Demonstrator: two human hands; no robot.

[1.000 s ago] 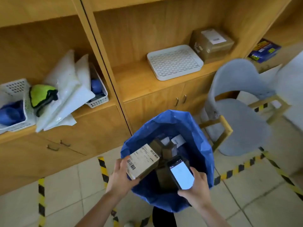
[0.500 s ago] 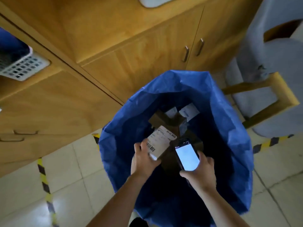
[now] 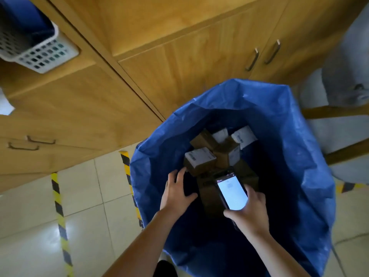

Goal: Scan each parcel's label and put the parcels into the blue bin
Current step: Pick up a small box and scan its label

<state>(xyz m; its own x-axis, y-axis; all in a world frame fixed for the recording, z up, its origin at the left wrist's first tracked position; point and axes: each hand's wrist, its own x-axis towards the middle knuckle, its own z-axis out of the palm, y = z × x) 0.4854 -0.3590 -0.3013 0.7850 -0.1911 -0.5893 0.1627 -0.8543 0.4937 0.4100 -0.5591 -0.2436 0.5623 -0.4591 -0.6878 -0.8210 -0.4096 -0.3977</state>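
One blue bin (image 3: 299,156), pale tiled floor (image 3: 83,188)

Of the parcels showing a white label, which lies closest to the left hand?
The box just beyond the left hand's fingertips, label facing up; the others lie farther back.

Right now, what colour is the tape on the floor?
The floor tape has yellow and black stripes, shown in the head view.

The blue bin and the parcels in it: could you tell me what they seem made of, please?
Blue bin: probably thin plastic sheet, faintly glossy; it creases and sags at the rim. Parcels: matte brown cardboard, sharp box edges, with white paper-like labels.
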